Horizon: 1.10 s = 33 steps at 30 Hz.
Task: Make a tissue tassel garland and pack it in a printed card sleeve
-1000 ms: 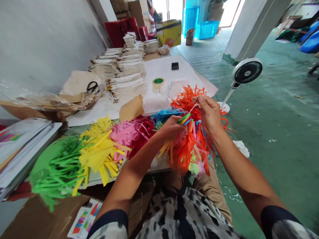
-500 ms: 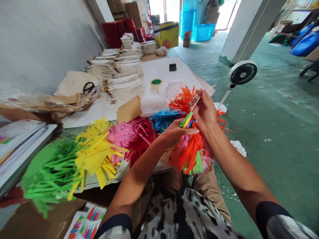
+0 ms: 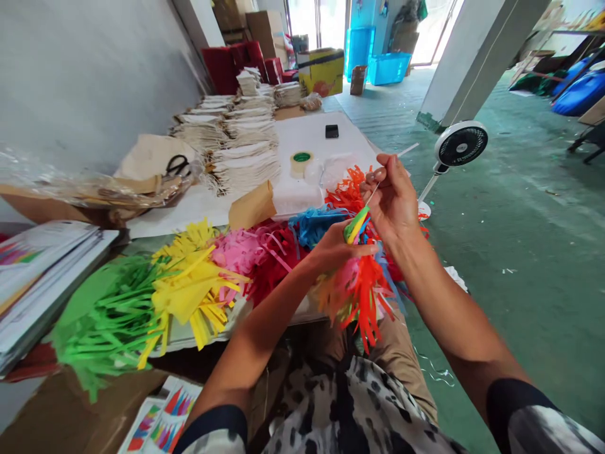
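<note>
My left hand [image 3: 336,246] is closed around the gathered top of a multicoloured tissue paper tassel [image 3: 366,290]. Its twisted tip shows green and yellow, and the fringe hangs down in red, pink and orange above my lap. Just above it, my right hand [image 3: 394,198] pinches a thin white strip [image 3: 409,149], which runs from the tassel's tip past the fingers and sticks out beyond them. Fringed tissue bundles lie along the table's near edge: green [image 3: 108,309], yellow [image 3: 189,293], pink [image 3: 241,251], dark red [image 3: 276,261], blue [image 3: 316,225] and orange-red [image 3: 348,189].
Behind the bundles are a brown paper piece [image 3: 252,207], a tape roll [image 3: 300,164], a black phone-like object [image 3: 331,131] and stacks of off-white sheets [image 3: 248,161]. Black-handled scissors [image 3: 177,165] rest on plastic at left. A fan [image 3: 460,145] stands right of the table.
My right hand has risen slightly, and more of the white strip sticks out past it. The tassel's fringe has swung and now hangs lower. The camera view has shifted a little.
</note>
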### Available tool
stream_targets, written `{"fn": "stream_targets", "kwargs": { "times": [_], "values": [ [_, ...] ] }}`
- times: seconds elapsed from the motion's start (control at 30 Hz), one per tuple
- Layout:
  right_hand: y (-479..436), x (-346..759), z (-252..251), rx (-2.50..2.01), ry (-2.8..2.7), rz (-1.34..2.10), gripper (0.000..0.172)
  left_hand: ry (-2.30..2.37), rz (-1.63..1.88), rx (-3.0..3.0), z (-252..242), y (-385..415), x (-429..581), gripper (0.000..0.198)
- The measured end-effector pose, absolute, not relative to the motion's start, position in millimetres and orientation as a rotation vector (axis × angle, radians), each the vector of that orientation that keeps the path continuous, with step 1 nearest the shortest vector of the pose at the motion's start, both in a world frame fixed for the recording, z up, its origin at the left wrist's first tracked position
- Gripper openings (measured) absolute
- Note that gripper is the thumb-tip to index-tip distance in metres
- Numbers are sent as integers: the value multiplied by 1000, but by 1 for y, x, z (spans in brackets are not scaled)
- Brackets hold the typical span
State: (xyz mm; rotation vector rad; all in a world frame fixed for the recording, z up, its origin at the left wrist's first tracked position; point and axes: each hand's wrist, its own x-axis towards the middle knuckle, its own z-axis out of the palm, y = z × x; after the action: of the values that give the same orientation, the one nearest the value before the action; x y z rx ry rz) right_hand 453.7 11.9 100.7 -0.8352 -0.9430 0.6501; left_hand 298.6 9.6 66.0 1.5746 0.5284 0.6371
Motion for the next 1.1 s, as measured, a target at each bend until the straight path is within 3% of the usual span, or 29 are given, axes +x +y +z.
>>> {"fn": "stream_targets", "kwargs": {
  "times": [0.23,0.47,0.77,1.1],
  "values": [
    [-20,456,128,-976,-1194,638,45,661,683,1535,99,21,255,36],
    [-77,427,90,-1293,-1506,613,39,677,744,1485,91,9,234,36],
    [-99,422,69,-1230,-1361,751,33,571,658,1429,70,-8,228,41],
    [-109,431,51,-1154,-1229,849,25,639,843,1281,73,-10,217,38]
  ]
}}
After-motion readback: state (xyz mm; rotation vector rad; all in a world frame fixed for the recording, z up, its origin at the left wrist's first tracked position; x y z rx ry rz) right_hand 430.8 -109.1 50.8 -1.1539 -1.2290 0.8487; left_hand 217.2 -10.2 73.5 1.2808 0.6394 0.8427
